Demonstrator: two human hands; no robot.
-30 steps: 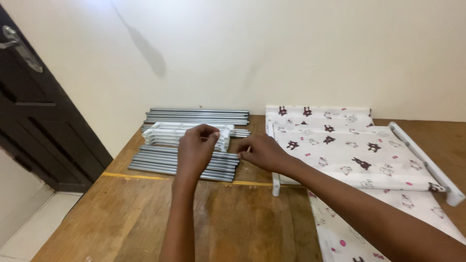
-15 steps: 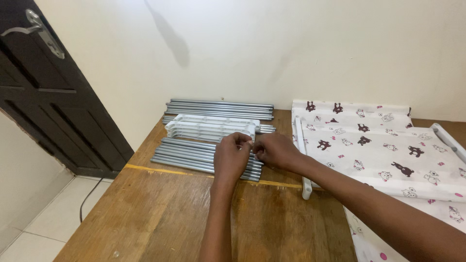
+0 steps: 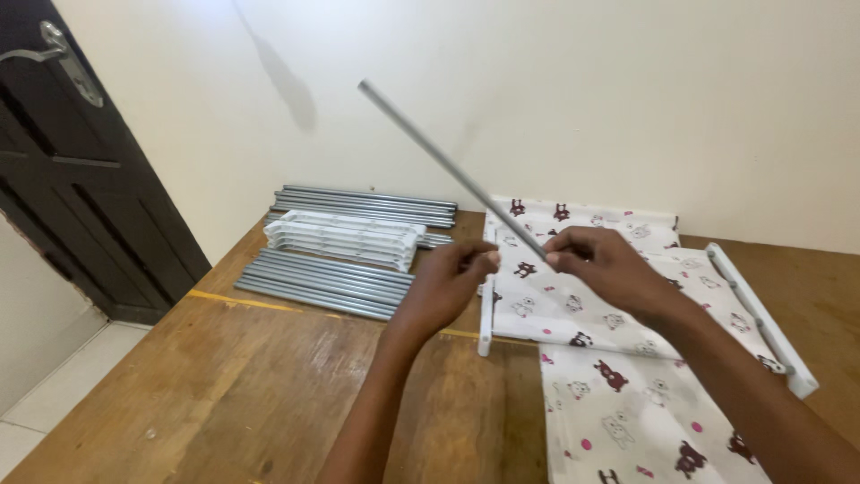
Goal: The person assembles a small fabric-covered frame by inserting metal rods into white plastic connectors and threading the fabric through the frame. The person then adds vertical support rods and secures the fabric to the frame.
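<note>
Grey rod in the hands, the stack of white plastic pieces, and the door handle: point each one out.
grey rod (image 3: pixel 430 148), head view, middle of the raised shaft.
stack of white plastic pieces (image 3: pixel 343 238), head view, top of the stack.
door handle (image 3: pixel 40 49), head view, on the lever.

The thin grey metal rod (image 3: pixel 448 166) has its lower end hidden inside the hands. The white patterned fabric (image 3: pixel 627 421) and dark wooden door (image 3: pixel 81 179) are cut off by the picture's edges.
</note>
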